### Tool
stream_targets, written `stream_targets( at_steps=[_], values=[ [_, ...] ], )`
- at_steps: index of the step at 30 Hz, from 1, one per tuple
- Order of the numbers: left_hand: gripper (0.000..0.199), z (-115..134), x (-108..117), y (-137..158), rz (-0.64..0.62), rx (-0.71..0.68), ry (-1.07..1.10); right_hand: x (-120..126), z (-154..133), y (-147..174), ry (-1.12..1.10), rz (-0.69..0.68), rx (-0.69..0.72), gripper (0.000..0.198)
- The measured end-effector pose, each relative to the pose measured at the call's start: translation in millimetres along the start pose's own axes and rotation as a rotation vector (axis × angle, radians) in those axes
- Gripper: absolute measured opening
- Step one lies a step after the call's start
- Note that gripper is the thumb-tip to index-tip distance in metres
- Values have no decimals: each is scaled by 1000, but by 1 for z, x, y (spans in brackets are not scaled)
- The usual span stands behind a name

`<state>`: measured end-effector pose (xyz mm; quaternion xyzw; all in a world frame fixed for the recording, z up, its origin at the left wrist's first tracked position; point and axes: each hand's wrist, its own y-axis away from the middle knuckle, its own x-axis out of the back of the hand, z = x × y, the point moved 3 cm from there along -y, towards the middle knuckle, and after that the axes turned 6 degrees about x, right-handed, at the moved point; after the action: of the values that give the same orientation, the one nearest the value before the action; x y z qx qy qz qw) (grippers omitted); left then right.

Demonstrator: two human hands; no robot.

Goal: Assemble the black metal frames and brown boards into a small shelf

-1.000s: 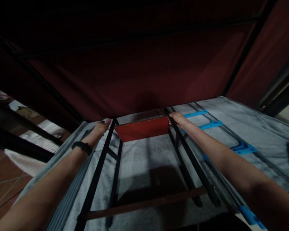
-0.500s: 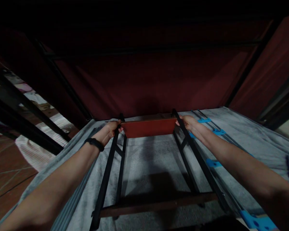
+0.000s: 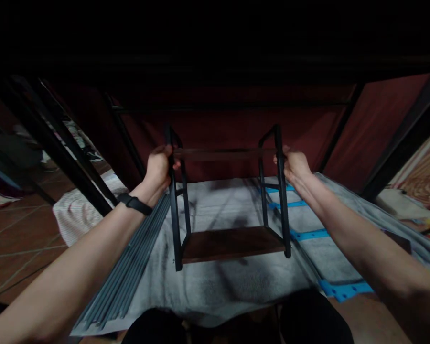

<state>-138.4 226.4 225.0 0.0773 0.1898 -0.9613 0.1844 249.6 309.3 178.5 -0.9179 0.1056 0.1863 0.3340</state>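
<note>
In front of me a small two-tier shelf rack (image 3: pixel 232 241) stands upright, with black metal side frames and brown boards. Its upper board (image 3: pixel 224 154) appears edge-on, level with my hands. My left hand (image 3: pixel 161 165) is wrapped round the left side frame near that board, a dark band on its wrist. On the opposite side my right hand (image 3: pixel 292 162) grips the right side frame at about the same height. Some fingertips show on the inner side of each frame. The lower board sits close above the grey cloth.
Several grey tubes (image 3: pixel 129 263) lie along the left of the grey cloth (image 3: pixel 222 205). Tubes joined by blue connectors (image 3: pixel 344 289) lie to the right. Black posts (image 3: pixel 79 157) and a dark red panel (image 3: pixel 218 129) enclose the space. My knees (image 3: pixel 315 317) are at the bottom.
The rack has tipped from lying back to upright, its upper end rising and its lower board moving away from me. Both hands have kept their grip. My view has shifted too.
</note>
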Motion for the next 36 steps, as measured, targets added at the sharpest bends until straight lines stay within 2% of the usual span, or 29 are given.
stream_targets(
  at_steps=[3,6,9,12,18,23,26,33,36],
  values=[
    [21,1,2,33,-3,-133,40,0,-19,24,-58,43,-25,15],
    [31,-16,10,66,66,-208,111,6,-30,54,-78,88,40,15],
    [38,-33,20,94,112,-226,113,13,-33,84,-67,113,85,24],
    [38,-40,31,114,160,-252,124,18,-31,110,-75,118,73,26],
    [39,-38,47,133,157,-221,65,25,-32,134,-69,172,43,27],
    [41,-38,49,156,1,-129,-38,45,-39,143,-97,194,79,26],
    [39,-38,48,168,-46,-107,-58,58,-46,148,-48,183,65,26],
    [48,-40,54,167,113,-110,-84,59,-51,152,96,88,-72,37],
    [49,-40,59,166,66,-80,-90,59,-50,151,112,83,-93,39]
  ],
)
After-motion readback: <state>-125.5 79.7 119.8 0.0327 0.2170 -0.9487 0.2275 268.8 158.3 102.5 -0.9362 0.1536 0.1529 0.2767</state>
